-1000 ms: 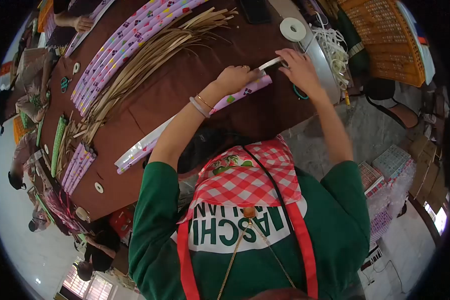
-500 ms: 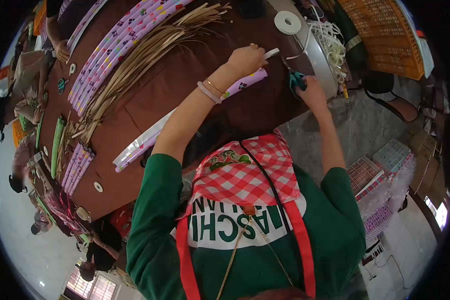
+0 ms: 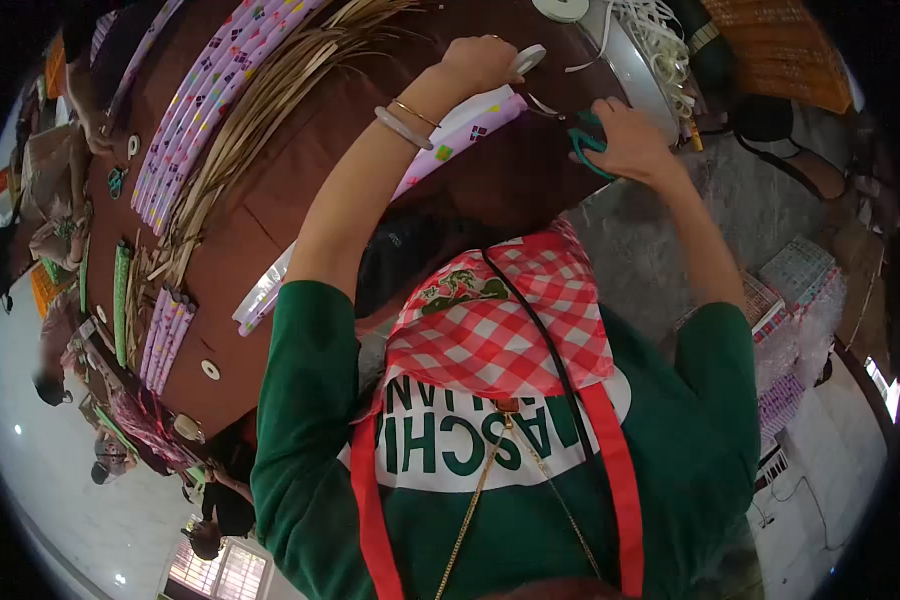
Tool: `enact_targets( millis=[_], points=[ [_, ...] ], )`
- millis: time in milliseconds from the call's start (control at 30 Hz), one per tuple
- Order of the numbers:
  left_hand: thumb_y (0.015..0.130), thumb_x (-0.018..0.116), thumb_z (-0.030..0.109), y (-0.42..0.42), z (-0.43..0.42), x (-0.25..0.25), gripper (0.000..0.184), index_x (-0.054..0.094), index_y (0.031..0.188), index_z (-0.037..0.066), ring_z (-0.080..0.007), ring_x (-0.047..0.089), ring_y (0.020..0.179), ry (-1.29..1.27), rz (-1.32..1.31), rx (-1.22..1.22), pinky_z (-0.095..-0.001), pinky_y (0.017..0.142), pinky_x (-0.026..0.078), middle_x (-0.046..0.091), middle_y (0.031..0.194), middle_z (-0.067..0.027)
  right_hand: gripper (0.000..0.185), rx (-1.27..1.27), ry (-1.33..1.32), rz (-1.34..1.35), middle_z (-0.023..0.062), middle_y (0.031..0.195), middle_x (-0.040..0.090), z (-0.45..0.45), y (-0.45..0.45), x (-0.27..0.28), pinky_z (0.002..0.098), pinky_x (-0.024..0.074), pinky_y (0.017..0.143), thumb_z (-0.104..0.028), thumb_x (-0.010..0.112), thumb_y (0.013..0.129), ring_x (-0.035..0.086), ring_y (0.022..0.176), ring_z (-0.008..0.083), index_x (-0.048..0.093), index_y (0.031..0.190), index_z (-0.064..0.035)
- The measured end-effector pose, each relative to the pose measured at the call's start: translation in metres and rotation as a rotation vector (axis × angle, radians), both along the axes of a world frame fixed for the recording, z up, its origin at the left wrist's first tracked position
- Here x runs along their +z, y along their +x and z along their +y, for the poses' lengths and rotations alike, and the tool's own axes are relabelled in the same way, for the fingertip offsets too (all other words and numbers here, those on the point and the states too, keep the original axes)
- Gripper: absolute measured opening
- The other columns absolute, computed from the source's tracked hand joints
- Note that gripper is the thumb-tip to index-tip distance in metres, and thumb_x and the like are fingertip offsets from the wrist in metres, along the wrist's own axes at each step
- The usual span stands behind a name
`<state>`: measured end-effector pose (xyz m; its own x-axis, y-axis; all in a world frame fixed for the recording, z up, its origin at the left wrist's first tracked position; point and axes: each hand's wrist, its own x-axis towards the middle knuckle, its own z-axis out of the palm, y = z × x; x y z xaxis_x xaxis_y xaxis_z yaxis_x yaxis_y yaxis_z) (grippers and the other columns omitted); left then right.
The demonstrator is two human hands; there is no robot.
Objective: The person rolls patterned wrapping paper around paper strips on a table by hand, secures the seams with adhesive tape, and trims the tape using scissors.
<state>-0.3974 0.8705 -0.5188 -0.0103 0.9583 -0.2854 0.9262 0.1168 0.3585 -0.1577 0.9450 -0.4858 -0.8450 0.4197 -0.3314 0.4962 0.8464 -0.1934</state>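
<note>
My left hand is closed on a small roll of white tape, held above the end of a purple patterned paper roll. The paper roll lies slantwise on the brown-covered table, with a shiny strip along its side, and my left forearm crosses over it. In my right hand are teal-handled scissors. Their blades point left, near the paper roll's end; whether they touch it I cannot tell.
Several purple patterned rolls and a bundle of dry brown strips lie at the left of the table. A large white ribbon spool and tangled white ribbon are at the far right. Other people work along the left side.
The scissors have turned so their blades point left toward the paper roll's end. My left hand, with the tape, has shifted up and slightly left. The whole view has shifted too.
</note>
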Motion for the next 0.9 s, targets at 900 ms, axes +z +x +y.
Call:
enact_targets(
  millis=[900],
  points=[
    [0.075, 0.064, 0.042, 0.003, 0.007, 0.002, 0.037, 0.067, 0.091, 0.01, -0.0292, 0.063, 0.087, -0.02, -0.001, 0.026, -0.0404, 0.072, 0.05, 0.065, 0.09, -0.0127, 0.039, 0.018, -0.054, -0.164, 0.0155, 0.083, 0.062, 0.013, -0.068, -0.002, 0.0438, 0.0464, 0.068, -0.041, 0.061, 0.073, 0.059, 0.081, 0.0352, 0.058, 0.082, -0.0029]
  ],
)
